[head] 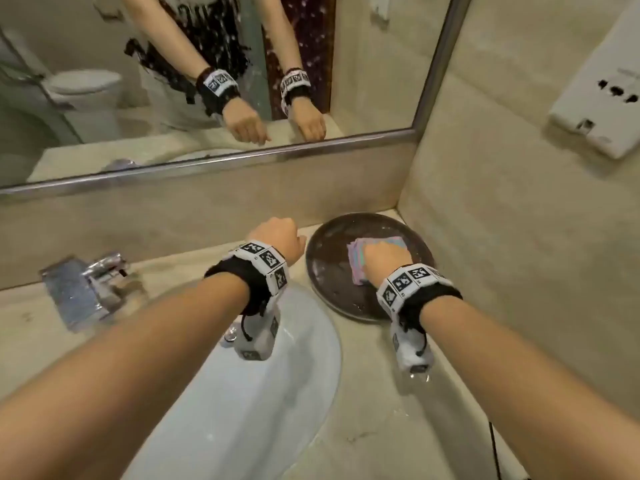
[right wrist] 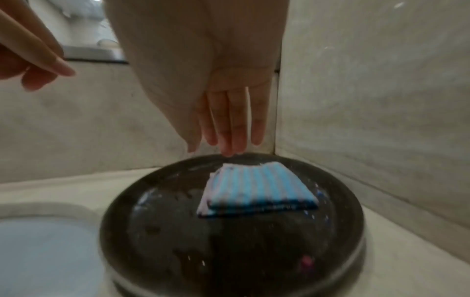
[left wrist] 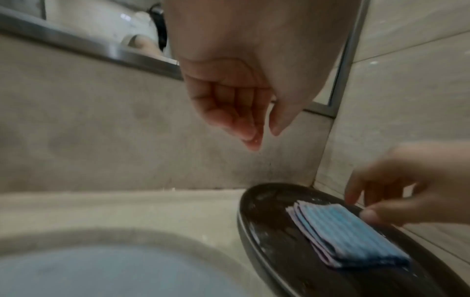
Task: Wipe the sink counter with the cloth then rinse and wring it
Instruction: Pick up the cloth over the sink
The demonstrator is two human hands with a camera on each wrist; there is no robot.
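Observation:
A folded blue-and-white striped cloth (head: 372,245) lies flat on a dark round tray (head: 323,271) in the counter's back right corner. My right hand (head: 384,259) hovers over the cloth (right wrist: 254,191); its fingers (right wrist: 231,130) are straight and point down at the far edge. In the left wrist view its thumb sits beside the cloth (left wrist: 343,237); I cannot tell whether it touches. My left hand (head: 277,237) hangs above the beige counter (head: 398,410) left of the tray, fingers (left wrist: 244,124) loosely curled and holding nothing.
The white sink basin (head: 263,393) lies below my left wrist, with a chrome faucet (head: 83,289) at its left. A mirror (head: 207,81) runs along the back wall. The right wall carries a white socket panel (head: 599,98). The tray (right wrist: 178,241) is wet.

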